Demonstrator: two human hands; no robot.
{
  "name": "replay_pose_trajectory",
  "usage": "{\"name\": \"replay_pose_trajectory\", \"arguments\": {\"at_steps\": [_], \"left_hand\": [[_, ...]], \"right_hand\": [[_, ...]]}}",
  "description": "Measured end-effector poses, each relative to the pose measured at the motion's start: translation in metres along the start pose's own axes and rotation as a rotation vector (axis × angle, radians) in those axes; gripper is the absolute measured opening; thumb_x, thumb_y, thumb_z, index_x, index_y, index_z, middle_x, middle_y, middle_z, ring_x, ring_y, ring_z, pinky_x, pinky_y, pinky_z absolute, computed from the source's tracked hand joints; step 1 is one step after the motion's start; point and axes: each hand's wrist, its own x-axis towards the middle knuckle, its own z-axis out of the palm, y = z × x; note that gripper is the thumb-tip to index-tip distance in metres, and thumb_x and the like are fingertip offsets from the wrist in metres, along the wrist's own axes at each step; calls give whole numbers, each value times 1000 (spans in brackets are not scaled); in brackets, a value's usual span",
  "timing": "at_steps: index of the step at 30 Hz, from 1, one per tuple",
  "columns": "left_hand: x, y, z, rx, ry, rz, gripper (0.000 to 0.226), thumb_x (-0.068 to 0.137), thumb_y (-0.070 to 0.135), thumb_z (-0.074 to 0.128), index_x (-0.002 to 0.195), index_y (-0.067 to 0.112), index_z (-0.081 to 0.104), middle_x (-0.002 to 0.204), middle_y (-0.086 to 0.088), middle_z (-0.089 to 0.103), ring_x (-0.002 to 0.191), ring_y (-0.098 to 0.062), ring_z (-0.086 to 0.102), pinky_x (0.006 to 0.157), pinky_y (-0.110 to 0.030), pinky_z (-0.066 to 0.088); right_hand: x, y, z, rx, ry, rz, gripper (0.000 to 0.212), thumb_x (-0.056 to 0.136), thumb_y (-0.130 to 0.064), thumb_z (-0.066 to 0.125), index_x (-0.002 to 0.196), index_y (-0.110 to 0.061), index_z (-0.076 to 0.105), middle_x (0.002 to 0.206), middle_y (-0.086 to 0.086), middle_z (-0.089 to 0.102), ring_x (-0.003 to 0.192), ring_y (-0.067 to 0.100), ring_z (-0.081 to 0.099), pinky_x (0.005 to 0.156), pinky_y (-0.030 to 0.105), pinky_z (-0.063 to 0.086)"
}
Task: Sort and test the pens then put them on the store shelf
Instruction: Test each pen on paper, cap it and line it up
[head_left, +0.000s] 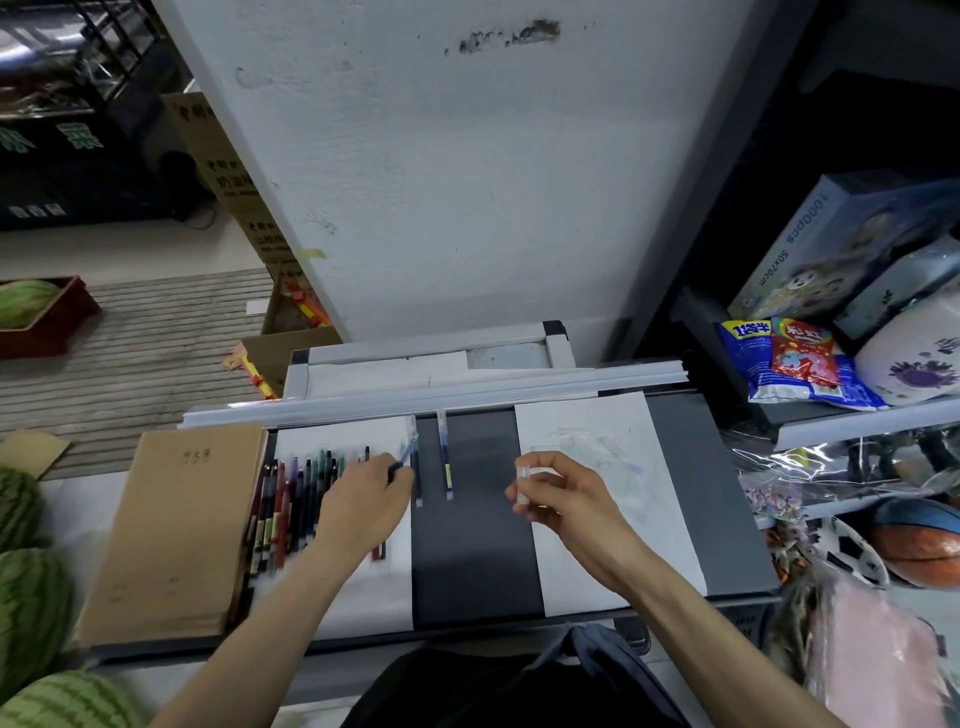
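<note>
Over the desk (478, 545), left hand (363, 499) pinches a pen (408, 451), right hand (558, 493) a cap (522, 484).

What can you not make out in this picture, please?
Head view.
Row of pens: partly under the left hand, blurred.
Blue pen it pinches: tip blurred.
Clear piece in the right hand: fingers cover it; possibly a cap.
Marks on the white paper: too faint.

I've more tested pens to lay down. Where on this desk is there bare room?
The dark grey desk strip between the two white paper sheets is bare on your side of the two pens lying there. Another bare grey patch lies right of the right-hand sheet. The left-hand sheet is crowded with a row of coloured pens.
</note>
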Motion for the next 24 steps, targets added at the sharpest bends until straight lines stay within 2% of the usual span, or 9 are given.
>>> {"name": "replay_pose_trajectory", "arguments": {"at_steps": [2, 4, 6, 9, 17, 21, 24], "left_hand": [[-19, 10, -12, -157, -35, 108, 33, 93, 36, 36, 73, 14, 51, 60, -4, 58, 54, -28, 53, 56, -46, 46], [-41, 23, -25, -284, -76, 196, 27, 94, 31, 40, 76, 18, 55, 54, 1, 49, 49, -21, 40, 52, -41, 36], [-60, 36, -38, -300, -91, 284, 29, 94, 38, 41, 81, 21, 61, 52, 5, 43, 47, -12, 36, 52, -35, 30], [-76, 47, -47, -213, -53, 389, 33, 96, 48, 40, 86, 25, 63, 53, 6, 46, 47, -14, 42, 53, -35, 33], [-82, 55, -52, -167, 24, 463, 42, 96, 58, 34, 91, 29, 65, 61, 5, 51, 55, -20, 48, 53, -30, 33], [-81, 52, -52, -158, 47, 463, 37, 99, 54, 37, 94, 31, 66, 61, 8, 53, 55, -18, 50, 53, -28, 32], [-81, 49, -53, -145, 43, 454, 31, 101, 50, 41, 93, 33, 66, 63, 10, 54, 56, -17, 51, 53, -27, 31]], "right_hand": [[-4, -7, 1, -138, -15, -63, 14, 101, -9, 63, 111, -12, 73, 81, 5, 64, 79, 19, 61, 79, 29, 48], [-7, -15, 4, -271, -44, -129, 18, 103, -10, 61, 107, -16, 77, 77, 3, 57, 73, 14, 57, 73, 22, 47], [-9, -22, 8, -343, -58, -164, 17, 101, -10, 64, 105, -18, 79, 74, -1, 58, 69, 11, 56, 71, 18, 47], [-10, -31, 14, -395, -30, -192, 12, 98, -14, 70, 101, -20, 79, 70, -8, 63, 67, 7, 58, 71, 20, 49], [-11, -38, 25, -417, -99, -206, 10, 98, -14, 70, 102, -15, 79, 73, -8, 66, 69, 9, 58, 70, 20, 49], [-11, -39, 27, -403, -35, -219, 10, 98, -12, 70, 100, -14, 79, 66, -11, 62, 63, 8, 55, 67, 20, 48], [-10, -42, 25, -374, -8, -239, 10, 97, -12, 70, 99, -13, 79, 68, -11, 64, 64, 8, 55, 65, 18, 46]]}}
